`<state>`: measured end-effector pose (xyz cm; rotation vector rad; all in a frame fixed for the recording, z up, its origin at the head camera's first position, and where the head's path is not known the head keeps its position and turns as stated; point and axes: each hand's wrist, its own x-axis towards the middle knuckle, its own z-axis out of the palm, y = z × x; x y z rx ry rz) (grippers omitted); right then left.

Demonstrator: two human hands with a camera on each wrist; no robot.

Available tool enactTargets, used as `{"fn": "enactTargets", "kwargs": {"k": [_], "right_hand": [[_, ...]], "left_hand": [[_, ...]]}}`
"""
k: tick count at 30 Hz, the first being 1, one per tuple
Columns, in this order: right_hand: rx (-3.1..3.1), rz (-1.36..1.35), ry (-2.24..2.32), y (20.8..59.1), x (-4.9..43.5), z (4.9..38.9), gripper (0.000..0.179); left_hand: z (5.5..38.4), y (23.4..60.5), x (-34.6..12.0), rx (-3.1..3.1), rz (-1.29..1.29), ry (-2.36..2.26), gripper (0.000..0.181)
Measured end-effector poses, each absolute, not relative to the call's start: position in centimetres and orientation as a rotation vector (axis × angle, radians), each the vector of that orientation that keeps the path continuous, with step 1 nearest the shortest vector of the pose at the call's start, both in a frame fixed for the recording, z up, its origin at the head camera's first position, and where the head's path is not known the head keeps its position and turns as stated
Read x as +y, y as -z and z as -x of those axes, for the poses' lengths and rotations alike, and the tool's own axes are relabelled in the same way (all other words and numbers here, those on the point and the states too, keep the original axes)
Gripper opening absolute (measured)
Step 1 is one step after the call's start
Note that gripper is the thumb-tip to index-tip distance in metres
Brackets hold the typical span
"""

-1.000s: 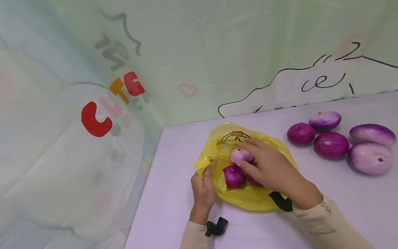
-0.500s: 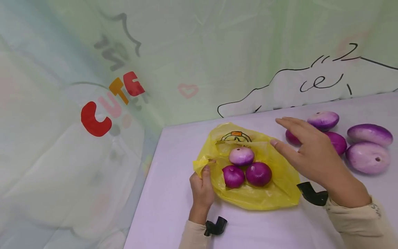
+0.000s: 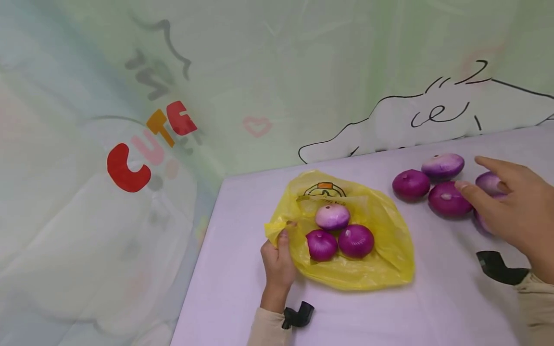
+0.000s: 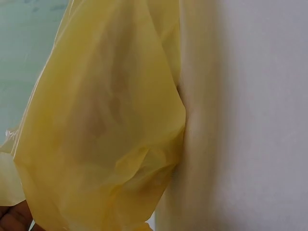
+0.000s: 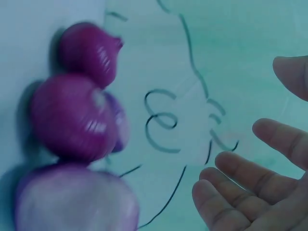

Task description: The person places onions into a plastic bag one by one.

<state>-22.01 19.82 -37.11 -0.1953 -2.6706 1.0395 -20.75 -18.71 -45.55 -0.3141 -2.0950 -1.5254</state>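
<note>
Biggest thing in sight, the pale green backdrop (image 3: 277, 62) stands behind it all, a black-outlined drawing on its right half and bright letters at its left. Below runs my lilac bench (image 3: 233, 240), and there's the yellow bag (image 3: 389, 240) spread on it, filling much of the left wrist view too. Over to my right hand (image 3: 517, 206): fingers spread, thumb held well away from them, grasping nothing, out by the loose group. From the head, my thumb overlaps one of them, but the right wrist view shows space between! My left hand (image 3: 279, 259) has the bag's left edge pinched between thumb and fingers. Now the vegetables: five outside, bunched right of the bag, a broad magenta onion (image 3: 450, 202), a rounder magenta onion (image 3: 411, 186) beside it, a white-topped purple vegetable (image 3: 443, 166) behind, and two more partly hidden by my right hand. Three sit close together within the bag: the pale-topped vegetable (image 3: 332, 218) at the back, the right-front onion (image 3: 356, 242), the left-front onion (image 3: 323, 246), yellow film cutting across its left side. Smallest, an orange mark (image 3: 325, 185) printed up on the bag.
</note>
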Motion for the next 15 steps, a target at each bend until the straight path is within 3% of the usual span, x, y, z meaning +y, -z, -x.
{"fn": "enactTargets", "kwargs": {"k": [15], "right_hand": [[-2.657, 0.242, -1.074, 42.6, 24.6, 22.1, 0.074]], "left_hand": [[20.8, 45.5, -18.5, -2.012, 0.292, 1.570, 0.022]]}}
